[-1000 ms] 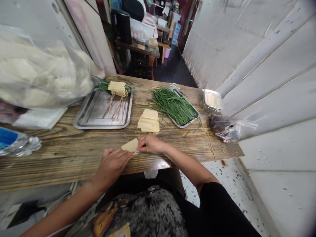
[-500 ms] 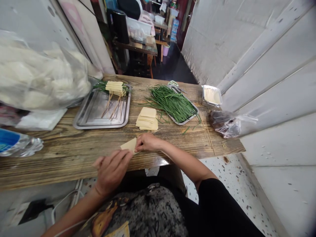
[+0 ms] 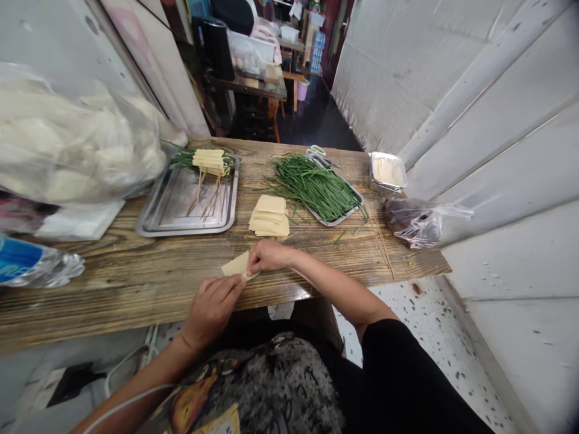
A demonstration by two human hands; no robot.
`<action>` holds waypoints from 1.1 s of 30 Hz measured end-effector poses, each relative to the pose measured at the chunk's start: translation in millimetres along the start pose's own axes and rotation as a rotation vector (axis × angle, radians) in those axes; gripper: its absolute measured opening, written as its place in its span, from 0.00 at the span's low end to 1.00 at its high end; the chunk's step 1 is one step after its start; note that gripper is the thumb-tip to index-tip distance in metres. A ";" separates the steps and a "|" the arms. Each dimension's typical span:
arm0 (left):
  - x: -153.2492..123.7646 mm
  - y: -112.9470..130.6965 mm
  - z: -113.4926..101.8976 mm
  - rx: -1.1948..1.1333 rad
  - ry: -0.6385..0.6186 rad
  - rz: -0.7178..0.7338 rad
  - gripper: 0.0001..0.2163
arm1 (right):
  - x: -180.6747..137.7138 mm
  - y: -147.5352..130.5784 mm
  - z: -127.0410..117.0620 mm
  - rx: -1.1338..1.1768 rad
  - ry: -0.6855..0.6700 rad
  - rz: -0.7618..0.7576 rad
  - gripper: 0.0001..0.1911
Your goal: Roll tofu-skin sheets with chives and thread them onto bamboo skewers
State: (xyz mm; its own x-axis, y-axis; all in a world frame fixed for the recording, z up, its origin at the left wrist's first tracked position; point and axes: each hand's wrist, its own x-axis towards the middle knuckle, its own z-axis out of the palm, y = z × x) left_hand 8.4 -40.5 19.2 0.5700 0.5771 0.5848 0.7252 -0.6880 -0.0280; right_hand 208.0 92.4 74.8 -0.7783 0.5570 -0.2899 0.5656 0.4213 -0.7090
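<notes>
A pale yellow tofu sheet [image 3: 235, 264] lies near the table's front edge, its near edge curled up under my fingers. My left hand [image 3: 213, 306] pinches that near edge, fingers together. Right beside it, my right hand [image 3: 268, 256] is closed on the sheet's right part, thumb and fingertips pressed down. The hands nearly touch, and they hide the part between them. Just beyond sits a stack of tofu sheets [image 3: 270, 217]. Green Chinese chives [image 3: 319, 187] fill a small metal tray [image 3: 337, 223] to the right of the stack.
At left, a large metal tray [image 3: 181, 230] bears skewered tofu rolls [image 3: 210, 161] with chives. A bulging plastic bag [image 3: 72, 144] and a water bottle [image 3: 36, 262] stand further left. Scissors [image 3: 315, 150], bare skewers [image 3: 383, 241], a metal container [image 3: 388, 172] and a dark-filled bag [image 3: 412, 222] lie rightward.
My left hand has drawn its fingers together and closed on the sheet's near edge. The edge now shows curled between both hands. My right hand stays almost in place.
</notes>
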 end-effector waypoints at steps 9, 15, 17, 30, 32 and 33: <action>1.5 -0.5 -0.3 -0.064 0.030 -0.033 0.10 | -6.8 -9.5 1.2 -0.056 0.036 0.021 0.06; 5.0 -4.3 -5.7 -0.145 0.021 -0.023 0.14 | -12.2 -14.2 4.3 -0.002 0.076 0.077 0.04; 6.4 -4.9 -6.3 -0.149 0.026 -0.017 0.13 | -12.7 -13.8 6.0 0.006 0.102 0.090 0.02; 4.1 -10.4 -0.4 -0.264 -0.001 -0.056 0.13 | -56.2 -2.4 49.1 -0.714 0.343 -0.342 0.14; 1.6 -12.9 2.0 -0.273 -0.015 -0.062 0.13 | -52.6 -1.2 51.8 -0.747 0.321 -0.321 0.14; 0.6 -15.1 3.1 -0.283 -0.022 -0.059 0.12 | -50.4 -1.0 52.0 -0.754 0.311 -0.317 0.14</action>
State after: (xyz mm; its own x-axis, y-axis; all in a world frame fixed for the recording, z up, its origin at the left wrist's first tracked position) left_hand -1.0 -28.4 17.5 0.5401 0.6273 0.5611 0.6229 -0.7462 0.2347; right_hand 232.5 26.7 56.7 -0.8819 0.4573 0.1150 0.4506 0.8891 -0.0803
